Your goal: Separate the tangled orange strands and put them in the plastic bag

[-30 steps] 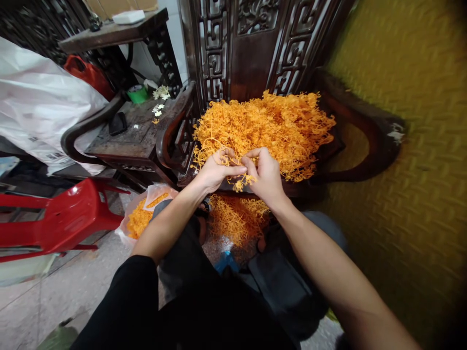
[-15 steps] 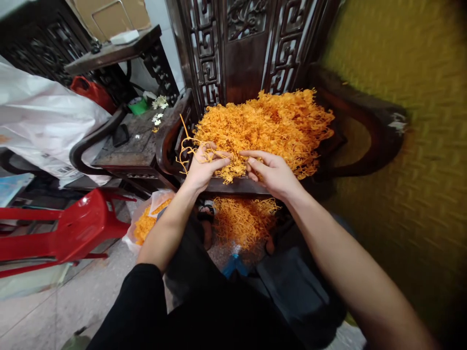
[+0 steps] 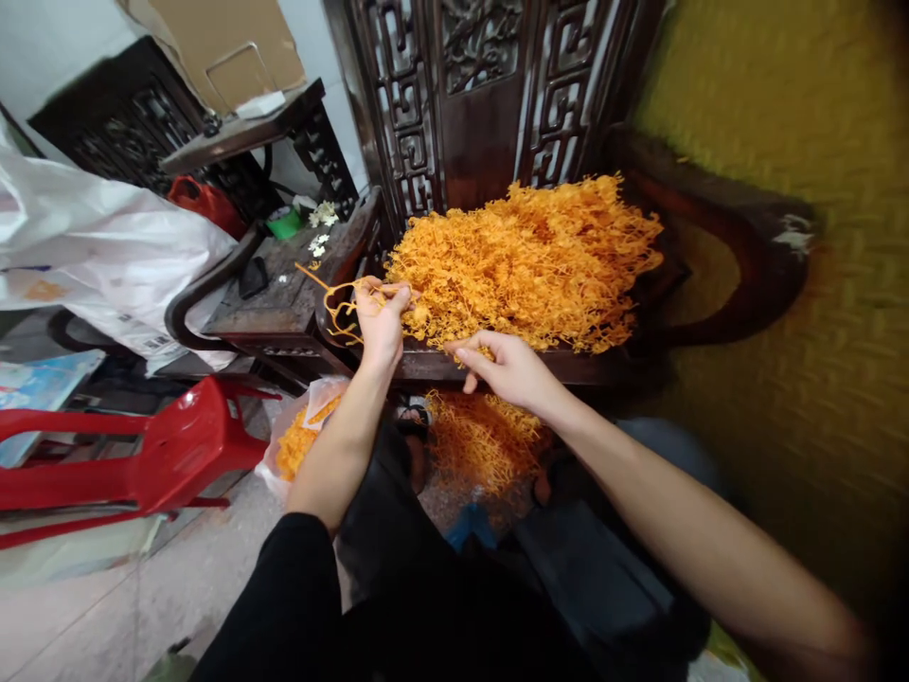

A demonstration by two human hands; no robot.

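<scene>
L hand [image 3: 380, 317] pinches a looped orange strand [image 3: 339, 301] left of the orange pile [image 3: 529, 260] on the chair seat [image 3: 497, 363], R hand [image 3: 506, 367] half-open, prob. touching near-edge strands—pull slow, steady the pile.

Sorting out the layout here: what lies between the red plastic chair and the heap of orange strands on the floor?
In the head view, a clear plastic bag holding orange strands, and the person's left forearm crossing above.

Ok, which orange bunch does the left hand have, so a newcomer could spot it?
Find the dark carved wooden chair with the big orange strand pile on its seat. At the pile's left edge, the left hand pinches a loose looped sprig, lifted clear over the armrest, unlike the heaped mass.
</scene>
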